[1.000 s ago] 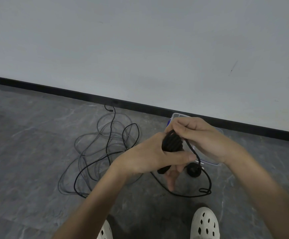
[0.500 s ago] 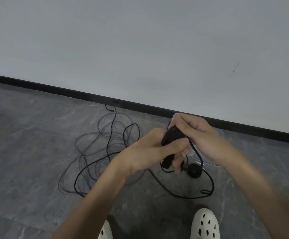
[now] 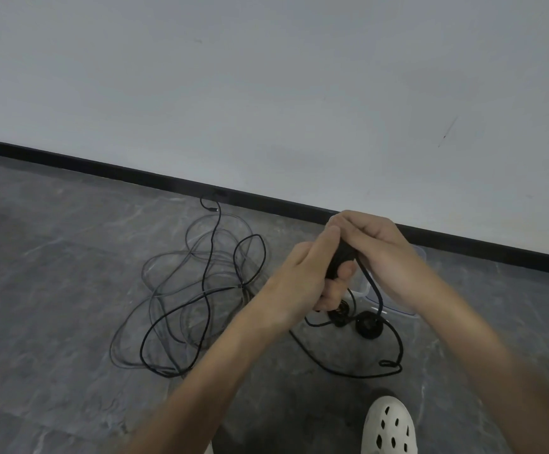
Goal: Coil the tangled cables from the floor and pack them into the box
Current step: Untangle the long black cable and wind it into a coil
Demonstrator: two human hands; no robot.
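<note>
Head view: your left hand and right hand clench the coiled cable; the floor tangle at nine o'clock looks limp and light, so grip bundled loops.

Bare indoor room of unclear kind: plain grey wall, black skirting board, marbled grey floor tiles.
</note>
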